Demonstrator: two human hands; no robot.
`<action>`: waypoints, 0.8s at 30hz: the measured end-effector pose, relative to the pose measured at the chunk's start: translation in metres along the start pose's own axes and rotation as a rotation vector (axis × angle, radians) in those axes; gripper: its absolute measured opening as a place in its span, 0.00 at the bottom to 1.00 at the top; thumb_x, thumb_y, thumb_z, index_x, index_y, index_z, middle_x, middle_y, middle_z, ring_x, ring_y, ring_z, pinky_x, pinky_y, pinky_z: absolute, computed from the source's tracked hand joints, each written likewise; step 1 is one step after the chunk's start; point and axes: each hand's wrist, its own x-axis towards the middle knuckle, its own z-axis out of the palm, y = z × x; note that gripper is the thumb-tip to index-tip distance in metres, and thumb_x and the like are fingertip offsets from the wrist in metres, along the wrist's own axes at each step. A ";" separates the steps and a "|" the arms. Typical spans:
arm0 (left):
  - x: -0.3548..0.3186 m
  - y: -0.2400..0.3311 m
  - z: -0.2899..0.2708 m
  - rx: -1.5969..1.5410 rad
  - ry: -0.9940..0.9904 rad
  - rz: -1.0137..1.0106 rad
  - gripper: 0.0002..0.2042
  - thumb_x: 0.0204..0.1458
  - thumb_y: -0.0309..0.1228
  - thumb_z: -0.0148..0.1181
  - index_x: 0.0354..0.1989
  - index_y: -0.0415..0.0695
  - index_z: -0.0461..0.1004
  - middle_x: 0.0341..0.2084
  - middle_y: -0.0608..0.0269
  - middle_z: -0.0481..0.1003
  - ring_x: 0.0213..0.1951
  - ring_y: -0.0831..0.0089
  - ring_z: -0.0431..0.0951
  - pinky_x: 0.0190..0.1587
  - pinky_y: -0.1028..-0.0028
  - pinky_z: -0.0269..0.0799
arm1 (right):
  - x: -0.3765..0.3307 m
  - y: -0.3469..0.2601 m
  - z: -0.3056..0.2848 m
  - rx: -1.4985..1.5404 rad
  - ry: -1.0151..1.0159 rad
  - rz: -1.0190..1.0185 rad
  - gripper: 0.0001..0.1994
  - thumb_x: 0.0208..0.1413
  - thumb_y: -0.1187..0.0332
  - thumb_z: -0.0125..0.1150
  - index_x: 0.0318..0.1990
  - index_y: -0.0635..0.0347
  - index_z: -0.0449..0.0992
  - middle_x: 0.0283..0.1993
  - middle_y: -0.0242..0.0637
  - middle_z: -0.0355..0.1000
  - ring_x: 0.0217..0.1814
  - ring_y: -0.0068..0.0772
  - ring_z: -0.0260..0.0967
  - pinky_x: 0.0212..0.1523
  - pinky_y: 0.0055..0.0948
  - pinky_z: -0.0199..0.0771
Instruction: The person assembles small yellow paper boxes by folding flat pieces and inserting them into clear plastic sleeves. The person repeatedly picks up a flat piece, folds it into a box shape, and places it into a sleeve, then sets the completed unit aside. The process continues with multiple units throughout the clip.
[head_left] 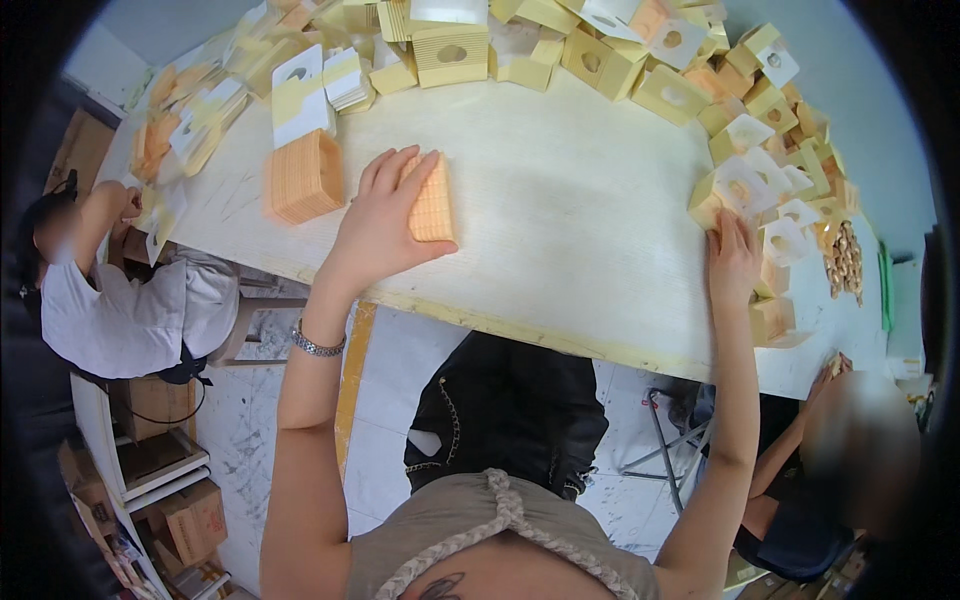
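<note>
My left hand [385, 215] is wrapped over a stack of peach-coloured cardboard pieces [433, 205], thumb at its near edge and fingers across its top. Just left of that hand stands a taller peach stack [303, 182], with its layers neatly lined up. On the right, my right hand [735, 258] reaches to a pale yellow folded paper box [706, 200], its fingers pressed close together at the near side. The fingertips are partly hidden against the box. White inserts with round cut-outs [745, 183] show above it.
Many yellow boxes [452, 55] line the table's far edge. White and yellow flat pieces [300, 95] lie at the back left. Small gold items [845, 265] are heaped at far right. One person [130, 310] sits at left, another [800, 490] at right.
</note>
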 end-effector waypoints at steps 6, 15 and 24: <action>0.015 0.016 0.013 -0.030 0.025 0.057 0.47 0.34 0.46 0.76 0.67 0.49 0.61 0.65 0.52 0.59 0.67 0.50 0.56 0.64 0.56 0.63 | 0.010 0.034 0.008 -0.006 -0.204 0.029 0.13 0.52 0.76 0.55 0.46 0.61 0.76 0.52 0.42 0.76 0.47 0.44 0.75 0.48 0.39 0.74; 0.030 0.050 0.033 0.098 0.119 0.090 0.45 0.34 0.48 0.76 0.66 0.52 0.64 0.63 0.47 0.60 0.64 0.42 0.59 0.61 0.54 0.65 | 0.077 -0.199 -0.029 1.281 -0.556 0.406 0.12 0.56 0.64 0.64 0.41 0.63 0.81 0.33 0.40 0.77 0.31 0.32 0.69 0.36 0.34 0.71; 0.039 0.034 0.021 0.228 -0.002 0.081 0.42 0.38 0.52 0.72 0.66 0.59 0.65 0.66 0.49 0.58 0.67 0.45 0.57 0.65 0.51 0.58 | 0.107 -0.185 -0.013 1.647 -0.962 0.797 0.17 0.58 0.58 0.65 0.39 0.66 0.79 0.32 0.30 0.73 0.33 0.19 0.64 0.33 0.22 0.65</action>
